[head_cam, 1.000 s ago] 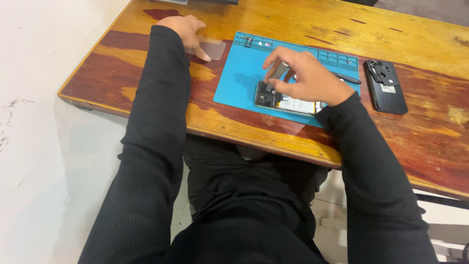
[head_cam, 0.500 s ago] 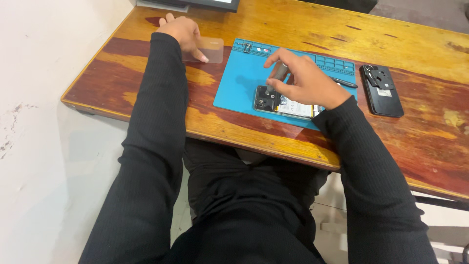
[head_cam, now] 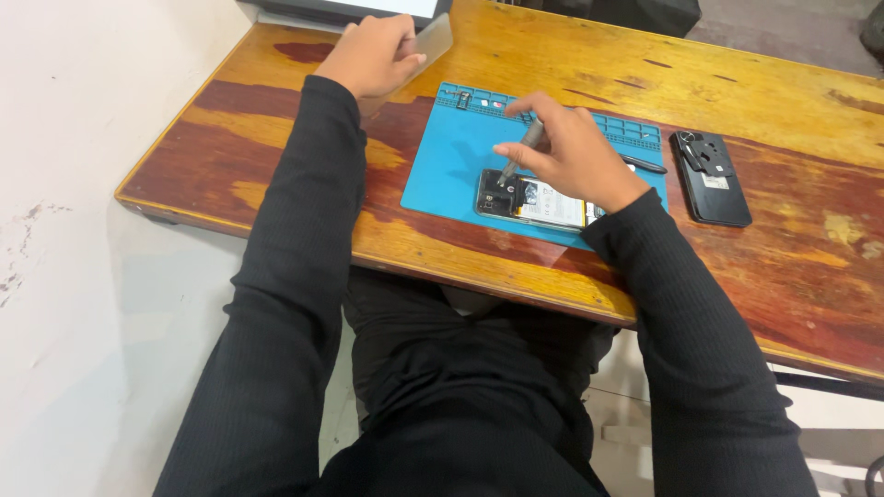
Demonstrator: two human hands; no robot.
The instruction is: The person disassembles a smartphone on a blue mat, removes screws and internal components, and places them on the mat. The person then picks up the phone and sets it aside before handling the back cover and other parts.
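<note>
The right hand (head_cam: 575, 152) pinches a slim screwdriver (head_cam: 521, 152), its tip on the opened phone (head_cam: 534, 198) just below the grip, best kept upright, while the left hand (head_cam: 368, 57) clasps a clear plastic sheet (head_cam: 428, 48).

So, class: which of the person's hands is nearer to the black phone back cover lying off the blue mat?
Right. The right hand works over the opened phone beside the black back cover; the left hand is across the table by the wall.
</note>
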